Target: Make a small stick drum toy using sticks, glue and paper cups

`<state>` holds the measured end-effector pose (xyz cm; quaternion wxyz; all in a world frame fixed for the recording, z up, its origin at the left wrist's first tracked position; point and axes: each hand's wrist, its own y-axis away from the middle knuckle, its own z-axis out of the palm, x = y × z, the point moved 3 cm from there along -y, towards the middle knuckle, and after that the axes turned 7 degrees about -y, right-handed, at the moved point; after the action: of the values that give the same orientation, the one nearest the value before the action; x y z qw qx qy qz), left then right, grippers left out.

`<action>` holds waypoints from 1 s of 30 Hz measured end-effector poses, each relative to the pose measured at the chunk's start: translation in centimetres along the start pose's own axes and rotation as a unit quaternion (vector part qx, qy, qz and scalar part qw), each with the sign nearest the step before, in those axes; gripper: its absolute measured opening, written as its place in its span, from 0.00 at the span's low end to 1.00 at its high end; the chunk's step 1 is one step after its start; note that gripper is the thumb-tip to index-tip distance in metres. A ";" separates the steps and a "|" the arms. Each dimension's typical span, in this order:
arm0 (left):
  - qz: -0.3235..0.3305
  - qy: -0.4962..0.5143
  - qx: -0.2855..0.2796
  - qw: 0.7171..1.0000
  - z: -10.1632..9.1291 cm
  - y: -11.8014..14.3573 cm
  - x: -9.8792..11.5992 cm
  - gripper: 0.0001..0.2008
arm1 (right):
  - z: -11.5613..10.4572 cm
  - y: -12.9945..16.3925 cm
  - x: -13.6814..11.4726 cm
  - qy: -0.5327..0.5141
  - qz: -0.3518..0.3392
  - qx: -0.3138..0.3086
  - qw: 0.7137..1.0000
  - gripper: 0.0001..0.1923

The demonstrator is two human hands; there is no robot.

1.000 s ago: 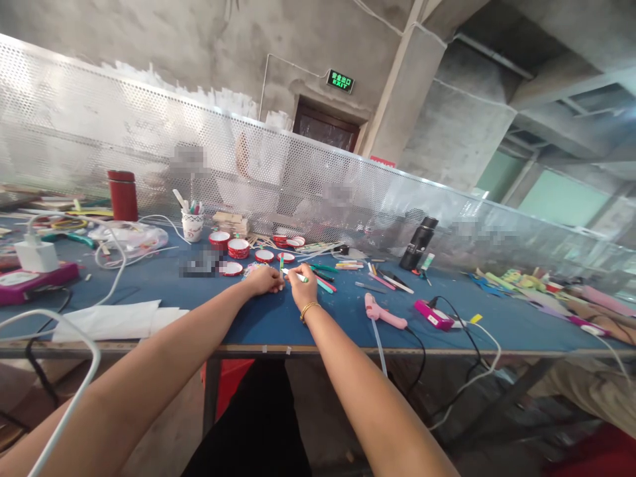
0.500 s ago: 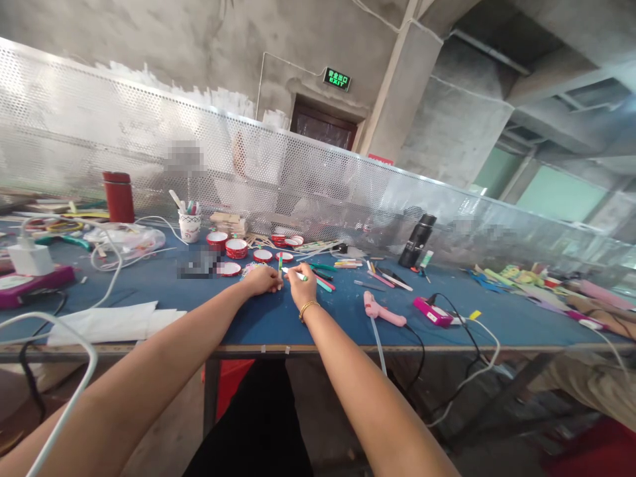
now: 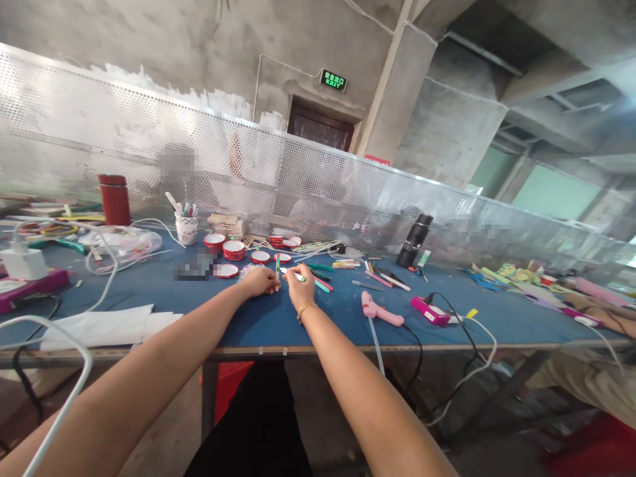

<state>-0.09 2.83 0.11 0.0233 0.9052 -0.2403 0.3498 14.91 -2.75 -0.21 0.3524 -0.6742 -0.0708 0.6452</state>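
Bare concrete wall [image 3: 199, 59] and a perforated metal screen [image 3: 318, 179] stand behind a blue-topped workbench [image 3: 342, 324]. Over it the left hand [image 3: 261, 281] is curled almost closed, its fingertips seeming to pinch the near end of a narrow green strip [image 3: 277, 265]. The right hand [image 3: 301, 286] grips a white marker pen [image 3: 301, 278] as for writing, fingers closed around the barrel.

The strip stands between the two hands, its long axis running away from the wearer; whether it lies flat or is tilted up, I cannot tell. The pen lies across that line, green end toward the right palm, tip pointing left and slightly away, at or just beside the strip; contact is too small to judge.

The step in hand looks like marking or colouring the strip; the next move would call for a steady left pinch and a light, controlled tip.

Just right of the right hand lie loose coloured pens [image 3: 324, 286]; beyond the left hand, red-sided round tins [image 3: 233, 249]; farther right and nearer the wearer, a pink glue gun [image 3: 380, 310].
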 end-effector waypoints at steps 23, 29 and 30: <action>-0.005 0.015 -0.002 1.000 0.0 0.1 0.1 0.19 | -0.1 0.3 -0.8 -0.004 0.026 -0.005 1.000 0.05; 0.005 0.001 -0.001 1.000 -0.2 0.3 0.3 0.18 | -0.1 0.3 -0.6 0.005 0.026 -0.013 1.000 0.05; 0.005 -0.001 -0.001 1.000 -0.2 0.3 0.3 0.18 | -0.1 0.3 -0.6 0.009 0.022 -0.013 1.000 0.06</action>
<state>-0.16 2.47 0.45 0.0226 0.9043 -0.2451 0.3487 14.82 -3.31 0.08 0.3299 -0.6860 -0.0617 0.6456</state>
